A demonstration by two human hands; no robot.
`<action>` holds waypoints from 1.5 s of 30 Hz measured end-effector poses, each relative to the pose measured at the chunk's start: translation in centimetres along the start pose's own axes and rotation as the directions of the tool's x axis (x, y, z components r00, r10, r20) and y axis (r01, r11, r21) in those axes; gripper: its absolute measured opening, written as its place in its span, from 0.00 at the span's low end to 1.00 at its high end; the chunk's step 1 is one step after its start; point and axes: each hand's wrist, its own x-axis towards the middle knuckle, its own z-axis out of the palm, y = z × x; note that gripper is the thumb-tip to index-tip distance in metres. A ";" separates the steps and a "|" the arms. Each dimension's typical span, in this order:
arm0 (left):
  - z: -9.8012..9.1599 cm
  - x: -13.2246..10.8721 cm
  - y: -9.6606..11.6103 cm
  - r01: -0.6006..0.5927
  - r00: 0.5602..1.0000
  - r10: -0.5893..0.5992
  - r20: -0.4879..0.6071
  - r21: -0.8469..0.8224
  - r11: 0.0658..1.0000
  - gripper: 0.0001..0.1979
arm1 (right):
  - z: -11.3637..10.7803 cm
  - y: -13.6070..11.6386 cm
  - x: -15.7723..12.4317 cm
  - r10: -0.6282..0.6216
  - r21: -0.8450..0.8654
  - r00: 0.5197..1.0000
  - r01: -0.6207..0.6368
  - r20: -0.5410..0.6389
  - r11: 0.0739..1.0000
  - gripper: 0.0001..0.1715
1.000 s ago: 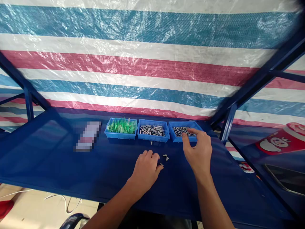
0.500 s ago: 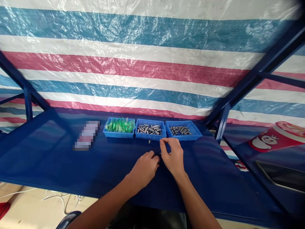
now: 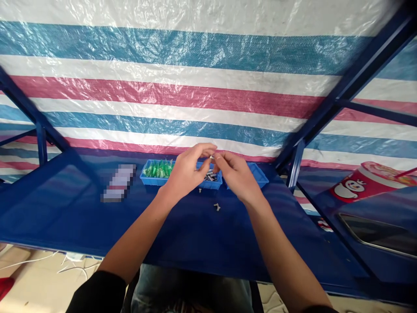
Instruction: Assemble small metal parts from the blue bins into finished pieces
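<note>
My left hand point(image 3: 189, 167) and my right hand point(image 3: 235, 174) meet in the air over the trays, fingertips nearly touching. Between them is a small silvery screw-like piece point(image 3: 211, 157), pinched by both hands; its exact shape is too small to make out. Below them stands the middle blue tray point(image 3: 210, 184) of short metal cylinders, partly covered by my hands. The right blue tray point(image 3: 260, 174) is mostly hidden behind my right hand. On the tabletop lie a few loose small screw-like pieces point(image 3: 217, 208), with another one point(image 3: 200, 190) close to the middle tray.
At the left of the row, a blue tray point(image 3: 153, 180) holds green plastic packets. A blurred-out pale item point(image 3: 119, 182) lies farther left on the blue table point(image 3: 81, 217). To the right are a frame post point(image 3: 296, 167), a red cup point(image 3: 353, 187) and a phone point(image 3: 378, 232).
Both hands have risen from the tabletop to above the trays and come together on the small piece. The loose pieces beneath them are now uncovered. The view has shifted slightly.
</note>
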 end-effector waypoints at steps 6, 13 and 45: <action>0.3 3.1 1.2 0.003 0.999 -0.015 -0.051 -0.217 0.976 0.14 | -1.7 -1.8 1.7 -0.138 0.155 0.988 0.149 -0.074 0.977 0.12; 0.1 3.8 -1.3 0.565 0.821 -0.502 0.271 -0.505 0.652 0.16 | -1.8 -1.2 2.6 -0.427 -0.331 0.900 0.378 -0.087 0.865 0.02; 1.3 3.6 -3.2 0.516 0.845 -0.490 0.214 -0.561 0.647 0.09 | -1.9 0.6 3.7 -0.292 -0.138 0.954 0.281 -0.072 0.950 0.03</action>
